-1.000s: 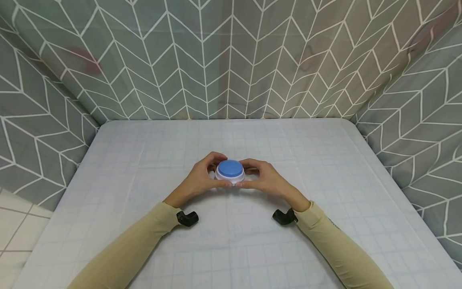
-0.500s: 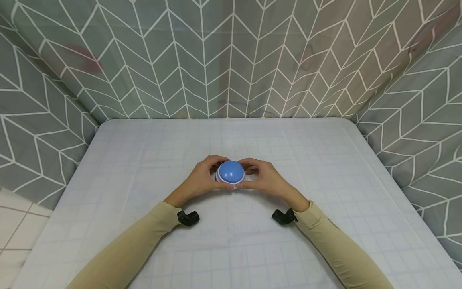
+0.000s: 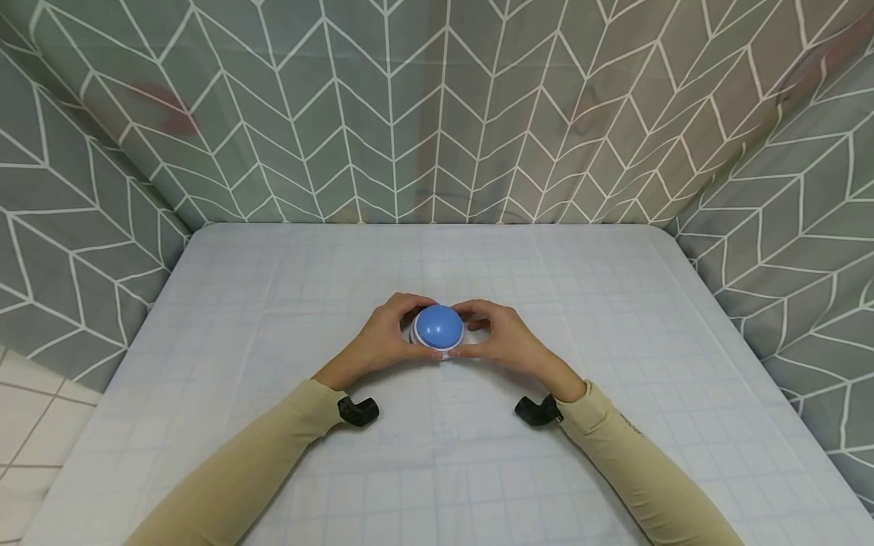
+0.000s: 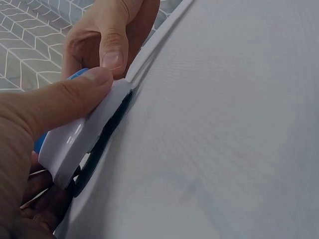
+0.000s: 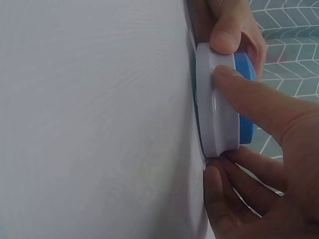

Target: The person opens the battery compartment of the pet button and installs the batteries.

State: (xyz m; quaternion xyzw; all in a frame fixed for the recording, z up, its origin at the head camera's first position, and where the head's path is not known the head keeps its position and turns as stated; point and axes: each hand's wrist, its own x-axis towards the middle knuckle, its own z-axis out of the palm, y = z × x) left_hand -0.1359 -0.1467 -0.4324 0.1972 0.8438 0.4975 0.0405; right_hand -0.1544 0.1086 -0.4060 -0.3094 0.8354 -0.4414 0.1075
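Observation:
A round push button (image 3: pixel 439 327) with a glossy blue dome and a white base is at the middle of the table, between both hands. My left hand (image 3: pixel 382 334) grips its left side, thumb along the near edge and fingers behind. From the right, my right hand (image 3: pixel 504 338) holds it the same way, and the two thumbs nearly meet in front. In the left wrist view the white base (image 4: pixel 75 142) shows a dark underside with a narrow gap above the cloth on one side. The right wrist view shows the blue dome (image 5: pixel 245 127) side-on.
A white cloth with a faint grid covers the table (image 3: pixel 437 470). Grey curtains (image 3: pixel 437 114) with white chevron lines stand along the back and both sides. Small black cameras, one at the left wrist (image 3: pixel 358 412) and one at the right wrist (image 3: pixel 538 410), sit close over the cloth.
The push button has tilted so that its blue dome faces the head camera more fully, and it has shifted slightly nearer. Both hands keep their grip.

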